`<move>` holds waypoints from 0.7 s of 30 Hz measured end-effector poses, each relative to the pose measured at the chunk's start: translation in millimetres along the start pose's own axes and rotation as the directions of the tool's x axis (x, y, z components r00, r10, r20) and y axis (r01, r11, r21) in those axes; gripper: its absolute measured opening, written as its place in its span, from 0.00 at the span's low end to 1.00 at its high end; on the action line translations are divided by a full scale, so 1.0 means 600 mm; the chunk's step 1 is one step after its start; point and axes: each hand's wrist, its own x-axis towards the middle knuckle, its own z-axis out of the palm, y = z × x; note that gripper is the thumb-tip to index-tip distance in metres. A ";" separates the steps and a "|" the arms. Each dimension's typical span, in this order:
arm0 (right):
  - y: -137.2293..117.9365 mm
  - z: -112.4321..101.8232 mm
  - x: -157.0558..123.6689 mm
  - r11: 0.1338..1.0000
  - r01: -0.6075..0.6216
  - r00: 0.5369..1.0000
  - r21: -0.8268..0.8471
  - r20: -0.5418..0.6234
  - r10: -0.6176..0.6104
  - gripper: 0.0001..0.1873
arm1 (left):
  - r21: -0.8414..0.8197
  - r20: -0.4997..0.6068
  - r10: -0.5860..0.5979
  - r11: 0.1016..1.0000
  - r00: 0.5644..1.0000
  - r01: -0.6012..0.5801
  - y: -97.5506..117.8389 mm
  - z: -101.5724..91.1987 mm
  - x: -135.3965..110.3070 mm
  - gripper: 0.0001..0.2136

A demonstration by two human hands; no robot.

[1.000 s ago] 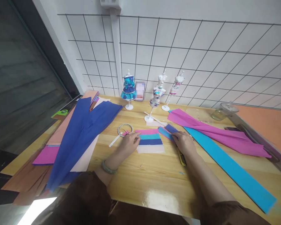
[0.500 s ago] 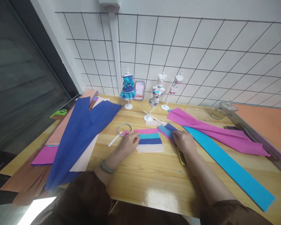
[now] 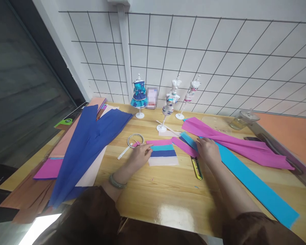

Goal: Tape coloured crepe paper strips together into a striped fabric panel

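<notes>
On the surface (image 3: pixel 153 200), around mid-width, lying flat: striped piece (image 3: pixel 163 153). Banded left to right, roughly parallel to the far edge: pink on the far side, then light blue, dark blue, pale closest to the near edge. Just right of it, set on a diagonal: pink strip (image 3: pixel 185 146), light-blue strip (image 3: pixel 189 139), dark-blue strip (image 3: pixel 184 138) partly under the light-blue one. Long axes slanting from far-left to near-right, toward the right grip (image 3: pixel 208 149).

Left grip (image 3: pixel 139 157): fingers partly curled, not spread, fingertips at the left border of the striped piece. Touching it; can't tell whether pinching or just pressing. Right grip: nearly closed, palm down, fingertips on the near-right end of the light-blue strip. Looks held; can't tell how firmly.

Just on the near side of the pink strip: yellow-and-black cutter (image 3: pixel 197 168), long axis toward the near edge. Just beyond the left grip: tape roll (image 3: pixel 128 141), lying flat. Right of the right grip, slanting toward the near-right corner: long blue strip (image 3: pixel 257 185).
</notes>
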 end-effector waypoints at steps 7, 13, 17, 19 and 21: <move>-0.029 -0.012 -0.026 0.941 0.314 0.947 0.125 0.024 -0.319 0.14 | -0.003 0.015 -0.014 1.000 1.000 0.014 0.001 0.000 -0.001 0.13; -0.035 -0.002 -0.041 0.922 0.336 0.935 0.194 0.044 -0.351 0.15 | -0.007 0.029 -0.014 1.000 0.999 0.015 0.003 0.000 -0.001 0.14; -0.025 0.007 -0.038 0.921 0.276 0.952 0.275 0.050 -0.301 0.13 | -0.007 0.031 -0.026 1.000 0.999 0.026 0.004 -0.001 -0.002 0.14; -0.019 0.012 -0.037 0.916 0.231 0.963 0.329 0.056 -0.263 0.13 | -0.006 0.027 -0.029 1.000 0.999 0.029 0.004 0.000 -0.003 0.13; -0.013 0.018 -0.036 0.906 0.179 0.973 0.383 0.065 -0.220 0.13 | -0.005 0.026 -0.026 1.000 0.999 0.026 0.003 0.000 -0.003 0.13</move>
